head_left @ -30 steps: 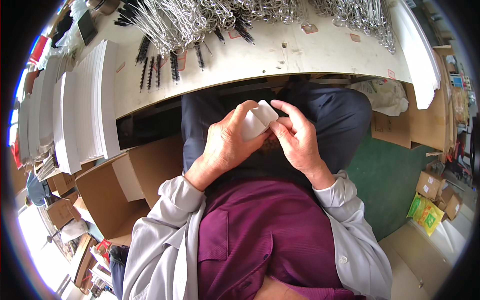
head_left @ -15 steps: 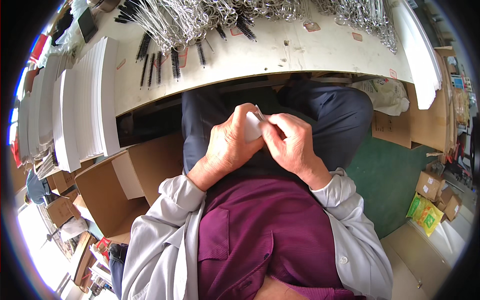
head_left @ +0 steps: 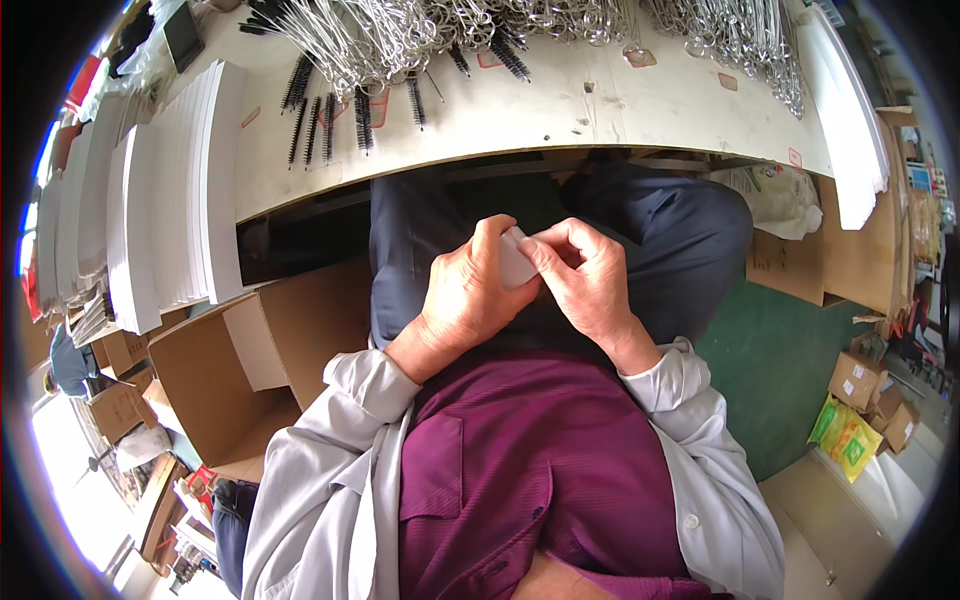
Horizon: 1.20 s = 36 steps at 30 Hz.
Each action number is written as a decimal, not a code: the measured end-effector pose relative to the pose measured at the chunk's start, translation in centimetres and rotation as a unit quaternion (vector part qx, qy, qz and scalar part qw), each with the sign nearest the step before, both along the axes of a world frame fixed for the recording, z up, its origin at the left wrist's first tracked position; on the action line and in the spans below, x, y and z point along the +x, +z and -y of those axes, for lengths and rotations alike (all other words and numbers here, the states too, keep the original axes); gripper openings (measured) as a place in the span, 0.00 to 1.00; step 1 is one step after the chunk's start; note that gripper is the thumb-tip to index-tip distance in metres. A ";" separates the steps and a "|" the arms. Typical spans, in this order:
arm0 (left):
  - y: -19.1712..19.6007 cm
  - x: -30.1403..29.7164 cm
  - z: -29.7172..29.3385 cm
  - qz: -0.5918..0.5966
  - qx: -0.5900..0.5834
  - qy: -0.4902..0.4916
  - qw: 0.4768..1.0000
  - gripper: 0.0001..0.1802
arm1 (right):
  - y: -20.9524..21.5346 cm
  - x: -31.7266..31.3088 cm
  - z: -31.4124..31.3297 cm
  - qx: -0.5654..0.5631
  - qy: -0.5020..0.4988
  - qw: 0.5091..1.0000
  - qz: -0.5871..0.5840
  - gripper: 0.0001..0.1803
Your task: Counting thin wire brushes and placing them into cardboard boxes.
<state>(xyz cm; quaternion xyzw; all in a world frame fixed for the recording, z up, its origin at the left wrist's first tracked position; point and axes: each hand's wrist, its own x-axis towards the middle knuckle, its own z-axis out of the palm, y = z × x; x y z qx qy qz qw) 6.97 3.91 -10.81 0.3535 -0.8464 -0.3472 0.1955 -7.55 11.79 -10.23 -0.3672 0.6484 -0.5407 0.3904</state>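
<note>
My left hand (head_left: 463, 285) is wrapped around a small white carton (head_left: 515, 262), held above my lap. Most of the carton is hidden behind the fingers, so its length does not show. My right hand (head_left: 588, 282) has thumb and index finger pressed against the carton's upper edge. On the worktable (head_left: 480, 125) beyond lie many twisted-wire brushes (head_left: 370, 50) with looped ends; several black bristle heads (head_left: 363, 122) point toward me.
Long white cartons (head_left: 185, 200) stand stacked at the left, and more white card (head_left: 850, 130) sits at the table's right end. An open brown cardboard box (head_left: 215, 390) is at my left. A yellow-green packet (head_left: 846, 437) and small brown boxes (head_left: 858, 380) lie at right.
A flap that stuck up at the carton's top is now down by the right fingertips. Both hands stay close together; the view has shifted slightly.
</note>
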 end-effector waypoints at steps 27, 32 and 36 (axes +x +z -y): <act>-0.2 0.2 -0.6 -0.019 -0.057 -0.009 0.998 0.28 | -0.4 0.5 -0.8 -0.006 -0.041 0.999 -0.032 0.08; -0.1 0.2 -0.4 -0.017 -0.049 0.000 0.999 0.29 | -0.1 0.7 -0.6 -0.087 0.009 0.978 -0.188 0.14; -0.3 0.4 -0.2 -0.020 -0.034 -0.001 0.999 0.30 | -0.2 1.1 -1.1 -0.071 0.036 0.985 -0.156 0.24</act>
